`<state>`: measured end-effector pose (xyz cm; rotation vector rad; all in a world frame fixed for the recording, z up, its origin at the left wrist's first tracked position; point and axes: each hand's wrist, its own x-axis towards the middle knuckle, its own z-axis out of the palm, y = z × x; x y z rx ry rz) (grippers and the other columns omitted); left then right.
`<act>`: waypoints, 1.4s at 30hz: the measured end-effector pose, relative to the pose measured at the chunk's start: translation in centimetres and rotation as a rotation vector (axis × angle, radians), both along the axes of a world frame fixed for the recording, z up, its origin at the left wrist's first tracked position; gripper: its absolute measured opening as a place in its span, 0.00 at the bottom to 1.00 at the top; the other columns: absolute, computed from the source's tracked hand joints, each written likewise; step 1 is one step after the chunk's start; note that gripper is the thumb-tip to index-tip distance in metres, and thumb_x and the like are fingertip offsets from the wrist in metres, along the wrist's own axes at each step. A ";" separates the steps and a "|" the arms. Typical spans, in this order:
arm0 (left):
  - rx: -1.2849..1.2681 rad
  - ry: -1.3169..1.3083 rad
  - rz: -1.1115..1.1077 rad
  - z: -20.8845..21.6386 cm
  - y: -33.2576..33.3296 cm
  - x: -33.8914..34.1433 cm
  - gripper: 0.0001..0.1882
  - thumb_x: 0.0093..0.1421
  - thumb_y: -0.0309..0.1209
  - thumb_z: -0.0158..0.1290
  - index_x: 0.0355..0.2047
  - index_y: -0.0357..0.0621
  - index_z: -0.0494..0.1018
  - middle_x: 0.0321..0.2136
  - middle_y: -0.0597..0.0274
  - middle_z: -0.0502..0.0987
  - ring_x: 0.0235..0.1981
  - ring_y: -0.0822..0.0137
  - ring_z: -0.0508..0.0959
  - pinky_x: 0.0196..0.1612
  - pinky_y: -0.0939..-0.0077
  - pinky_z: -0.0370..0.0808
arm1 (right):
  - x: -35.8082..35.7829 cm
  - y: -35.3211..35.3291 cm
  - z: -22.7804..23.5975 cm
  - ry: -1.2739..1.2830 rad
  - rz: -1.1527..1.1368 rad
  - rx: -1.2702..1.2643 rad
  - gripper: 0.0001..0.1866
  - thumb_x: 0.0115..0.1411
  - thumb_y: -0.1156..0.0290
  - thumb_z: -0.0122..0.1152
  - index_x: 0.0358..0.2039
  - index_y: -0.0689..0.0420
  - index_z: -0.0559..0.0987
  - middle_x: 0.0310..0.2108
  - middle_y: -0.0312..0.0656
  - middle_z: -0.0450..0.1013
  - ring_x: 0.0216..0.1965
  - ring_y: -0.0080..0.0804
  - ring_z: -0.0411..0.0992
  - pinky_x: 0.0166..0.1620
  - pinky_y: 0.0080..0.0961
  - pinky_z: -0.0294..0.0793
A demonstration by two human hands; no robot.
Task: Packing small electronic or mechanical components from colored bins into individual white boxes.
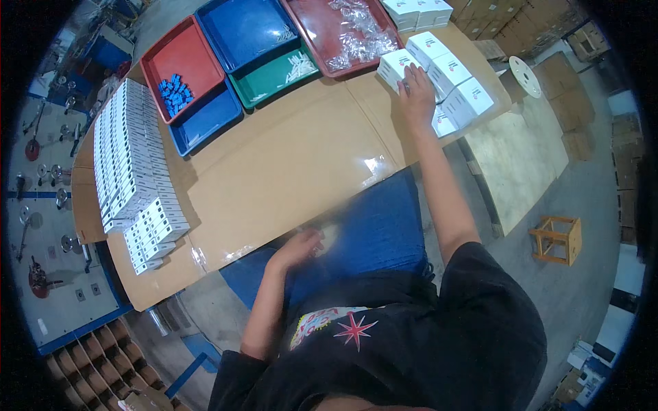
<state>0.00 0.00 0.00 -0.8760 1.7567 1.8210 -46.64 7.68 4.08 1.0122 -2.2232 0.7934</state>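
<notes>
At the far right of the table, my right hand (417, 94) grips a white carton box (392, 68), its fingers bent over the top and near side. The box stands against a cluster of similar white boxes (449, 72). My left hand (299, 249) is low in front of my body, just off the table's near edge and over blue fabric (377, 226). Its fingers are loosely bent and apart, with nothing clearly held. A pale blurred patch shows beside those fingertips.
Cardboard covers the table (281, 164). Rows of small white boxes (127, 151) stand at the left. Along the back are a red tray (181, 51) with blue parts, blue trays (247, 27), a green tray (257, 89) with white pieces, and another red tray (312, 31) with clear plastic bags.
</notes>
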 end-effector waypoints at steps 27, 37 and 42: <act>0.210 0.611 1.066 9.3 -0.8 -4.4 0.31 0.75 0.56 0.37 0.69 0.51 0.58 0.52 0.58 0.75 0.51 0.66 0.77 0.54 0.65 0.76 | 26.5 -2.1 5.4 -0.176 0.846 0.025 0.20 0.61 0.69 0.67 0.53 0.59 0.80 0.53 0.39 0.79 0.51 0.33 0.77 0.56 0.38 0.65; 0.486 0.611 1.165 6.4 -0.5 -1.7 0.29 0.74 0.55 0.39 0.59 0.44 0.69 0.48 0.60 0.76 0.47 0.67 0.78 0.52 0.67 0.76 | 30.0 -2.2 5.1 -0.274 1.088 0.052 0.24 0.47 0.62 0.80 0.42 0.58 0.81 0.44 0.40 0.80 0.44 0.35 0.77 0.48 0.35 0.68; 0.327 0.616 1.168 6.1 -1.0 -1.7 0.28 0.74 0.54 0.41 0.59 0.45 0.69 0.47 0.61 0.77 0.47 0.69 0.78 0.50 0.67 0.77 | 30.7 -2.4 4.3 -0.423 1.140 0.035 0.21 0.47 0.66 0.80 0.41 0.55 0.82 0.49 0.44 0.77 0.48 0.45 0.75 0.50 0.41 0.75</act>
